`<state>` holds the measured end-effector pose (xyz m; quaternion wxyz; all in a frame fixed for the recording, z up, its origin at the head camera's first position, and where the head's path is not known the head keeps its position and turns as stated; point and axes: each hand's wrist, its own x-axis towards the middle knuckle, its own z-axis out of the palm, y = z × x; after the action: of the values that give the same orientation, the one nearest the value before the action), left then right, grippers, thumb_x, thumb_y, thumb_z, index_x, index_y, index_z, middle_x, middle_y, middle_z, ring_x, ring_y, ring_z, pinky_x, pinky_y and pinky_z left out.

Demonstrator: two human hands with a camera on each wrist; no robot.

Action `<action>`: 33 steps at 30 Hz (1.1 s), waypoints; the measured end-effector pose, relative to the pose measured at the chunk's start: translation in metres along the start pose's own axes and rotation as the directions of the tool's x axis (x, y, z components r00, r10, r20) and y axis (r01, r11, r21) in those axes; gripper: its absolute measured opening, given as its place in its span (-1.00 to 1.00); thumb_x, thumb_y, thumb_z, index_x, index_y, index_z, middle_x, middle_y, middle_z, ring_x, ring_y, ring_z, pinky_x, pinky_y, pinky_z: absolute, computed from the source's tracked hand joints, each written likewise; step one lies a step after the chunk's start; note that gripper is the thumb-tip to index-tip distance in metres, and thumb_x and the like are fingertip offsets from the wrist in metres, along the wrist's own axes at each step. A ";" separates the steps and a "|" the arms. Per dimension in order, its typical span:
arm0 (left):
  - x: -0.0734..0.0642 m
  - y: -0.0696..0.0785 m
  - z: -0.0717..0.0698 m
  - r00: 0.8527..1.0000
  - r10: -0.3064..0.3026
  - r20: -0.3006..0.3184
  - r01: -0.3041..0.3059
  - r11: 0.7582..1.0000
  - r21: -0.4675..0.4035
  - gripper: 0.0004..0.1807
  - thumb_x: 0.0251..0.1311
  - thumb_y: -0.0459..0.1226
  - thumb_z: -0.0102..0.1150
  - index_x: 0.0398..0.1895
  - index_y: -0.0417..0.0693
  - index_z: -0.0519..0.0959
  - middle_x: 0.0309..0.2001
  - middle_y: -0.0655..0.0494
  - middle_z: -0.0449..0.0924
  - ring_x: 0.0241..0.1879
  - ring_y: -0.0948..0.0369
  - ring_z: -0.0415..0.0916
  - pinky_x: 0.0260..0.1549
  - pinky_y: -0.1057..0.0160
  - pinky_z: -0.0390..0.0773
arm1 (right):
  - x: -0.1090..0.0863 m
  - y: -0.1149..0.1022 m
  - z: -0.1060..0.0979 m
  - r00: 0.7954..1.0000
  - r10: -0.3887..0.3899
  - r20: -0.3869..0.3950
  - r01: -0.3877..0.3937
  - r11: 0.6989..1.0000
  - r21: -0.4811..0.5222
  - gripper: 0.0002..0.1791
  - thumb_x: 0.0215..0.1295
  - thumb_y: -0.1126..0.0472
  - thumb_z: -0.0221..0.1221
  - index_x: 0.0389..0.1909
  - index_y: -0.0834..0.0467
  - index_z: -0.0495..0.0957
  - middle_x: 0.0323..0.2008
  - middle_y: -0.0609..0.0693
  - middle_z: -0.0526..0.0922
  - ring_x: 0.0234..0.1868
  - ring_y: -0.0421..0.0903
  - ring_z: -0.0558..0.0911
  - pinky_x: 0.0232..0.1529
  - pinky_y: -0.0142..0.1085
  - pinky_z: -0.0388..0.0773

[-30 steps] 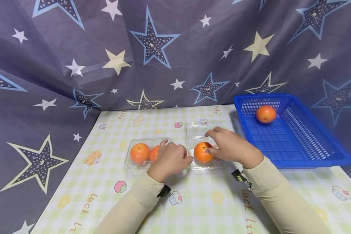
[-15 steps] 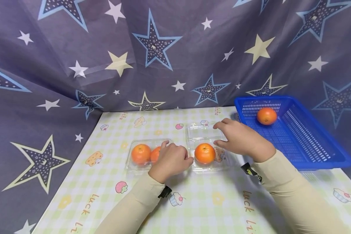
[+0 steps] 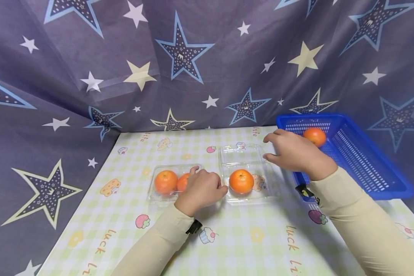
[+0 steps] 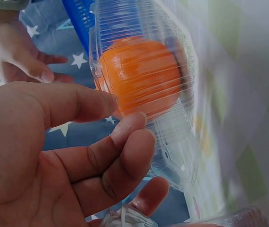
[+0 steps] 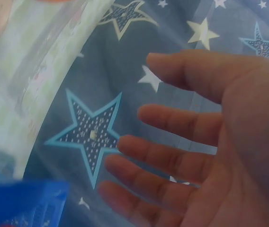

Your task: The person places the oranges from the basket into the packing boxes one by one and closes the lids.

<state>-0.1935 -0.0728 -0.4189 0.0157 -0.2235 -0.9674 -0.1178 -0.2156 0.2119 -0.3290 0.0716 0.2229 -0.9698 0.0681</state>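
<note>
My left hand (image 3: 202,188) is between two clear plastic clamshell boxes. Its thumb and fingertips pinch the near left edge of the right clamshell box (image 3: 243,199), as the left wrist view shows close up. One orange (image 3: 241,181) sits in the left part of that box, whose lid (image 3: 239,154) lies folded back. In the left clamshell box (image 3: 151,195) are two oranges, one at the left (image 3: 166,182) and one partly behind my left hand. My right hand (image 3: 294,153) holds nothing and hovers by the blue basket's left side, fingers spread apart in the right wrist view.
At the back right stands a blue plastic basket (image 3: 390,172) with slotted walls and one orange (image 3: 315,136) inside. A checked cloth (image 3: 255,245) covers the table. Behind hangs a dark curtain (image 3: 193,99) with stars.
My right hand has let go of the orange in the right clamshell box and moved right and back toward the blue basket. The left hand keeps its place.
</note>
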 end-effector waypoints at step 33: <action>0.000 0.000 0.001 1.000 -0.004 0.005 0.004 1.000 0.017 -0.64 0.24 0.01 0.20 -0.70 0.21 0.50 -0.67 0.34 0.45 -0.49 0.24 0.42 0.41 -0.28 0.12 | 0.007 0.092 -0.001 0.988 0.157 -0.001 -0.156 0.987 0.043 -0.56 0.27 0.15 0.31 0.11 0.30 0.63 0.12 0.38 0.59 0.15 0.35 0.55 0.18 0.30 0.47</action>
<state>-0.1934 -0.0729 -0.4195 0.0151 -0.2219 -0.9689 -0.1088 -0.2624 0.2906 -0.3363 0.0632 0.1475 -0.9825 0.0947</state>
